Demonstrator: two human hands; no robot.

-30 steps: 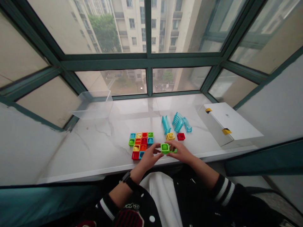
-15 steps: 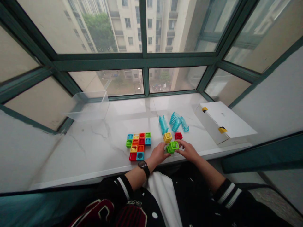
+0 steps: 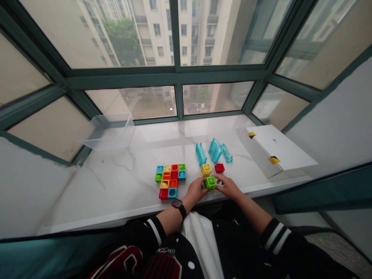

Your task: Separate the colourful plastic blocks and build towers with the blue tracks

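Between my two hands is a green toy block [image 3: 210, 182] with an open square top. My left hand [image 3: 197, 189] grips its left side, and the fingers of my right hand [image 3: 228, 186] press on its right side. Just behind it stands a yellow block [image 3: 206, 169], and a red block [image 3: 219, 167] lies to the right of that. Left of my hands, a flat cluster of joined blocks [image 3: 173, 174] in red, orange, yellow, green and blue rests on the white sill. Whether a second green piece sits under the held one is hidden.
Clear blue track pieces [image 3: 215, 150] lie behind the loose blocks. An empty-looking transparent bin [image 3: 113, 133] stands at the back left. On the right is a white box [image 3: 279, 149] with yellow-black clips. The sill [image 3: 130, 186] ends at its front edge near my body.
The upper green part, earlier raised and offset to the right over another green part, has come down and left. They now look like one block. My right hand moved slightly left with it.
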